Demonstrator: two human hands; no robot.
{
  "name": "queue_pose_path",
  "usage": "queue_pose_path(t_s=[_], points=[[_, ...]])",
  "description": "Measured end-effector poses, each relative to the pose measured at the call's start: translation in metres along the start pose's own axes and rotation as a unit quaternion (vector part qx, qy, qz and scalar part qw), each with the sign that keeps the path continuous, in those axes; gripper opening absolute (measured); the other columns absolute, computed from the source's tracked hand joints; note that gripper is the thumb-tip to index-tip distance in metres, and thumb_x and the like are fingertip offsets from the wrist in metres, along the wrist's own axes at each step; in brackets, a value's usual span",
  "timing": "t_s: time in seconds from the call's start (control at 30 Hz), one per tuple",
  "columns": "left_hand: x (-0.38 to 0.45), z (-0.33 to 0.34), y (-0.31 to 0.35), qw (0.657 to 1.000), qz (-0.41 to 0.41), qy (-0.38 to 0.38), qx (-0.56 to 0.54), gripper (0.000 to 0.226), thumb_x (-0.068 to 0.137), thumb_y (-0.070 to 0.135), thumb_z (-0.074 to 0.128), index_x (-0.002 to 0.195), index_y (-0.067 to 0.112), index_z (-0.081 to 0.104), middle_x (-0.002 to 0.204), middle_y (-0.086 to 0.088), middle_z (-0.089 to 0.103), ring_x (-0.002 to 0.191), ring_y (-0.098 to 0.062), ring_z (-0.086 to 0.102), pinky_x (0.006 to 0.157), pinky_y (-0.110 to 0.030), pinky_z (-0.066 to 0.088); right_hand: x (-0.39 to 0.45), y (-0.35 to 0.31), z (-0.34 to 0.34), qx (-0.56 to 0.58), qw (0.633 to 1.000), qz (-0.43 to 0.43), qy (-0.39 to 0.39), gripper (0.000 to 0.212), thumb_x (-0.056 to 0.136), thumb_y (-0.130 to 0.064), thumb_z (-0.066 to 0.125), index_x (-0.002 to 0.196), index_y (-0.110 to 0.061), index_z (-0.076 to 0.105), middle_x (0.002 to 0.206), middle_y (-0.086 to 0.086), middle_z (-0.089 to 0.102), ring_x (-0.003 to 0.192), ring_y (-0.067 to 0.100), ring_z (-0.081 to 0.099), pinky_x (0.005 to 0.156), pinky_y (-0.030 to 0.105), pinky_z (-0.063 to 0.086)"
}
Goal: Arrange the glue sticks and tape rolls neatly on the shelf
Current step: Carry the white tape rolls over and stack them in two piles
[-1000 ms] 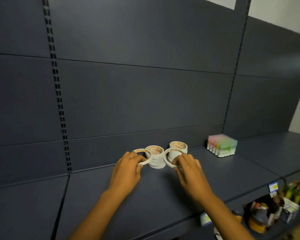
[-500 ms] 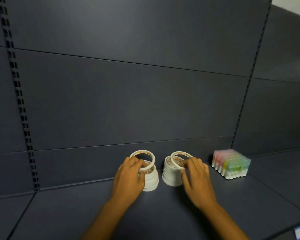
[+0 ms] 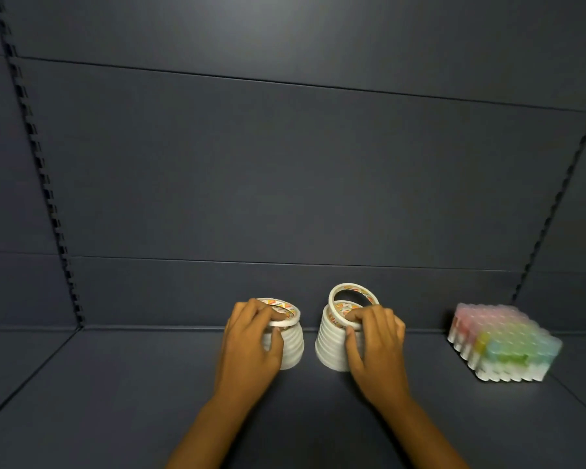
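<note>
— Where are the tape rolls?

— In two white ribbed stacks on the dark grey metal shelf [image 3: 115, 384]. My left hand [image 3: 251, 343] curls round the left stack of white tape rolls [image 3: 290, 346], pressing its top roll flat.

— And the right?

— My right hand [image 3: 376, 346] pinches a loose white tape ring [image 3: 352, 294], tilted up above the right stack [image 3: 329, 346]. It lies just beyond my fingertips [image 3: 356, 314]; I'd judge it must tip level. The block of pastel glue sticks [image 3: 501, 343] sits well apart, rightward.
</note>
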State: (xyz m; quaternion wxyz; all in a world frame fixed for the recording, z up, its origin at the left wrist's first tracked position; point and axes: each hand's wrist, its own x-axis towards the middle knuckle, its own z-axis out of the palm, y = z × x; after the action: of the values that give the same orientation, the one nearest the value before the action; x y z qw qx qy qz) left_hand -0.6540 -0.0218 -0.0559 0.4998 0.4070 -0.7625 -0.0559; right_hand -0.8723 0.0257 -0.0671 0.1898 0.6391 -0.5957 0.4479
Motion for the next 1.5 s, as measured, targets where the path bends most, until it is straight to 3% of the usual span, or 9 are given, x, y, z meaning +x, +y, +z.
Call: queue_pose_path(t_s=[0.13, 0.33, 0.53, 0.67, 1.2, 1.33, 1.5], points=[[0.0, 0.001, -0.003, 1.0, -0.014, 0.002, -0.003, 0.019, 0.078, 0.008, 0.062, 0.093, 0.02, 0.064, 0.103, 0.012, 0.054, 0.106, -0.008, 0.048, 0.091, -0.007, 0.035, 0.001, 0.006, 0.007, 0.027, 1.0, -0.004, 0.012, 0.01, 0.091, -0.026, 0.048, 0.097, -0.02, 0.055, 0.096, -0.009, 0.053, 0.095, 0.011, 0.049, 0.094, 0.027, 0.029], [-0.005, 0.004, -0.005, 1.0, 0.0, -0.008, 0.008, 0.023, 0.079, 0.019, 0.061, 0.101, 0.018, 0.071, 0.107, 0.01, 0.054, 0.109, -0.011, 0.049, 0.095, -0.01, 0.035, -0.001, 0.014, 0.011, 0.049, 0.999, 0.001, 0.016, 0.009, 0.092, -0.028, 0.049, 0.098, -0.024, 0.054, 0.098, -0.013, 0.051, 0.097, 0.004, 0.045, 0.094, 0.025, 0.028], [-0.01, 0.007, -0.013, 0.999, -0.002, -0.02, 0.031, 0.026, 0.086, 0.034, 0.053, 0.1, 0.022, 0.072, 0.103, 0.01, 0.054, 0.105, -0.011, 0.05, 0.088, -0.026, 0.046, -0.001, 0.012, 0.014, 0.054, 0.998, -0.003, 0.013, 0.008, 0.092, -0.027, 0.048, 0.097, -0.025, 0.054, 0.097, -0.012, 0.053, 0.096, 0.008, 0.048, 0.093, 0.027, 0.03], [-0.013, 0.006, -0.014, 0.994, 0.013, -0.021, 0.109, 0.027, 0.09, 0.04, 0.049, 0.1, 0.029, 0.072, 0.103, 0.013, 0.056, 0.101, -0.011, 0.053, 0.089, -0.032, 0.04, -0.002, 0.011, 0.014, 0.049, 0.999, -0.006, 0.013, 0.009, 0.091, -0.027, 0.047, 0.097, -0.024, 0.053, 0.097, -0.01, 0.053, 0.096, 0.01, 0.049, 0.093, 0.026, 0.029], [-0.01, 0.0, -0.016, 0.993, 0.026, -0.053, 0.101, 0.028, 0.094, 0.04, 0.048, 0.107, 0.03, 0.071, 0.101, 0.017, 0.055, 0.098, -0.007, 0.051, 0.088, -0.028, 0.041, 0.001, 0.007, 0.002, -0.025, 0.998, -0.026, -0.043, 0.016, 0.089, -0.029, 0.045, 0.096, -0.022, 0.057, 0.096, -0.009, 0.055, 0.093, 0.016, 0.053, 0.095, 0.032, 0.033], [-0.007, -0.014, -0.011, 0.993, 0.02, -0.094, 0.062, 0.036, 0.092, 0.042, 0.045, 0.117, 0.028, 0.066, 0.112, 0.015, 0.052, 0.106, -0.009, 0.05, 0.092, -0.029, 0.044, 0.007, 0.002, -0.007, -0.043, 0.995, -0.016, -0.088, 0.017, 0.087, -0.033, 0.043, 0.097, -0.024, 0.056, 0.096, -0.011, 0.051, 0.094, 0.015, 0.052, 0.096, 0.031, 0.033], [-0.006, -0.065, -0.025, 0.991, 0.031, -0.095, 0.085, 0.03, 0.091, 0.031, 0.06, 0.12, 0.031, 0.061, 0.112, 0.013, 0.051, 0.104, -0.009, 0.052, 0.088, -0.028, 0.048, 0.022, -0.045, -0.009, 0.02, 0.99, -0.031, -0.137, 0.016, 0.088, -0.028, 0.054, 0.104, -0.025, 0.054, 0.102, -0.011, 0.05, 0.096, 0.01, 0.048, 0.089, 0.029, 0.041]])
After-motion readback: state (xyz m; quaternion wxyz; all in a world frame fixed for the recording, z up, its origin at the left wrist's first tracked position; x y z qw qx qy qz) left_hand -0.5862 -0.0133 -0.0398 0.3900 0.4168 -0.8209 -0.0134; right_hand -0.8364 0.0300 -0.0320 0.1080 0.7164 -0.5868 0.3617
